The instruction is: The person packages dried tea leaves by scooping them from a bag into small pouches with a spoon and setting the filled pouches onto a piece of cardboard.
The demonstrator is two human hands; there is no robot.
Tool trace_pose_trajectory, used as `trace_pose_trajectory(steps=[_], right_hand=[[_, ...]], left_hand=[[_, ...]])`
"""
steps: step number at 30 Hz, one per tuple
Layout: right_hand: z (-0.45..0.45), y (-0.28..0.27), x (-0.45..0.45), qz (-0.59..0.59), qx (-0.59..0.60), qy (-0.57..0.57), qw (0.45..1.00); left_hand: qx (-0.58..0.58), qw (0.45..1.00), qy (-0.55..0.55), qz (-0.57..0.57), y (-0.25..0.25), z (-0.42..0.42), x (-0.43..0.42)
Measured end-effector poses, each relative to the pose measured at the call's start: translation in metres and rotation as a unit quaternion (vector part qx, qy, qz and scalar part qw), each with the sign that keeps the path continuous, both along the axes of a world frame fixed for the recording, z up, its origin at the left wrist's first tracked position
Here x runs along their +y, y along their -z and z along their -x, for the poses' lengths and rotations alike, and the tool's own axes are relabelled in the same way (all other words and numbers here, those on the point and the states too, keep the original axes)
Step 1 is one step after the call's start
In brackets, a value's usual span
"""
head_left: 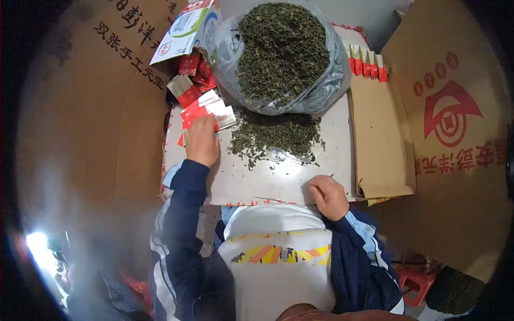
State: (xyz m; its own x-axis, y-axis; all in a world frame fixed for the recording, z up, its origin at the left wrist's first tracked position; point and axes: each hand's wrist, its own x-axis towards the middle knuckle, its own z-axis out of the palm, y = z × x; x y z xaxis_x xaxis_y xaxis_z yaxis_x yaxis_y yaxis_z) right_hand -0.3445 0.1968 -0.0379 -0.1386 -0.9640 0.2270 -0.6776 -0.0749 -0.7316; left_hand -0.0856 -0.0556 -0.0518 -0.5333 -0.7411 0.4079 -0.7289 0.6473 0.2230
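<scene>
My left hand [202, 142] is over a loose pile of small red-and-white packets [197, 111] at the table's left side, its fingers bent together on a packet there; the fingertips are partly hidden. My right hand [328, 198] rests as a loose fist at the front edge of the table, and nothing shows in it. Between and beyond the hands lies a spread of dark dried tea leaves [278, 134]. A clear plastic spoon [277, 154] is at its near edge, touched by neither hand. Behind it stands a clear plastic bag [336, 80] heaped with the same leaves.
A white-and-green carton [184, 29] holding red packets tilts at the back left. Several upright red-and-white packets [369, 65] line the far end of a shallow cardboard tray [379, 139] on the right. Large cardboard walls [128, 123] flank the table [241, 184]. A red stool [416, 283] stands lower right.
</scene>
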Motion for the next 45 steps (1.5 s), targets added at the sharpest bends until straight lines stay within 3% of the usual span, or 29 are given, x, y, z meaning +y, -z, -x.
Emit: trace_pose_trajectory(steps=[2,5,10,14,21,28,31,35,37,39,45], right_hand=[[-0.003,-0.001,0.000,-0.014,-0.001,0.004,1.000],[-0.002,0.002,0.000,-0.025,0.001,0.006,1.000],[-0.003,0.002,-0.002,-0.039,0.005,0.012,0.999],[-0.005,0.005,-0.004,-0.040,0.007,0.015,0.999],[-0.005,0.005,-0.013,-0.034,0.003,0.015,0.999],[-0.003,0.002,-0.032,0.022,0.031,0.002,0.999],[0.000,-0.013,-0.041,0.086,0.166,0.051,0.981],[0.002,-0.004,-0.050,0.046,0.204,0.063,0.976],[0.004,0.006,-0.051,0.026,0.200,0.039,0.979],[0.005,0.017,-0.052,-0.014,0.191,-0.008,0.981],[0.006,0.025,-0.052,0.014,0.145,-0.015,0.989]], left_hand=[[-0.023,1.000,0.005,0.010,0.001,0.007,-0.016],[-0.156,0.982,-0.047,-0.093,0.003,0.017,-0.030],[-0.175,0.983,-0.019,-0.054,0.008,0.020,-0.037],[-0.219,0.970,-0.005,-0.108,0.002,0.021,-0.036],[-0.074,0.982,0.059,-0.163,0.013,0.018,-0.007],[-0.094,0.982,0.051,-0.154,0.008,0.022,0.007],[-0.078,0.982,0.052,-0.166,0.007,0.024,0.009],[0.010,0.981,0.083,-0.175,0.010,0.026,0.018],[0.111,0.967,0.125,-0.191,0.009,0.030,0.027],[0.131,0.961,0.131,-0.207,0.005,0.035,0.036],[0.211,0.937,0.153,-0.233,0.011,0.047,0.052]])
